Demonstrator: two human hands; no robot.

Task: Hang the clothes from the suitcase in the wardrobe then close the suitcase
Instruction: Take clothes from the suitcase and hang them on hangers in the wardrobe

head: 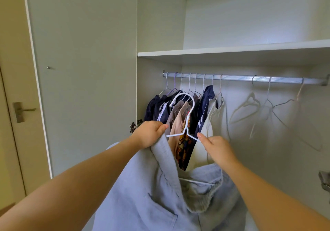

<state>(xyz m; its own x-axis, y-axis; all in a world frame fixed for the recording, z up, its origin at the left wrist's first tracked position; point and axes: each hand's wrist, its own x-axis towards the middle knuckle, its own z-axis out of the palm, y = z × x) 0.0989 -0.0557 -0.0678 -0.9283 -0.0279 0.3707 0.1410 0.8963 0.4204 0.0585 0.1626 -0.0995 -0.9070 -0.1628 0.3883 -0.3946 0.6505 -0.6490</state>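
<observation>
Two doors stand at the left: a room door with a metal lever handle (pixel 24 109), and beside it the wardrobe's open door (pixel 85 70). Just right of that door's edge, the left hand (pixel 150 134) is raised in front of the wardrobe, its fingers curled round the upper edge of a pale grey-blue garment (pixel 142 195). The cloth hangs from this grip and fills the lower middle of the view, with a pocket showing low down.

A white wire hanger (pixel 186 128) stands upright between the two hands, its hook free and below the rail. Its lower bar lies inside the garment's opening. The right hand (pixel 217 147) pinches the hanger's right shoulder between thumb and forefinger, the other fingers folded in.

Behind the hands, a row of hung clothes (pixel 178 113), navy, beige, patterned and cream, crowds the left end of the metal rail (pixel 241 78). Above the rail runs a white shelf (pixel 232 49). Farther right on the rail hang three bare hangers (pixel 250 104), pale and somewhat blurred, well apart from the clothes. A metal hinge (pixel 324 179) shows at the far right edge.
</observation>
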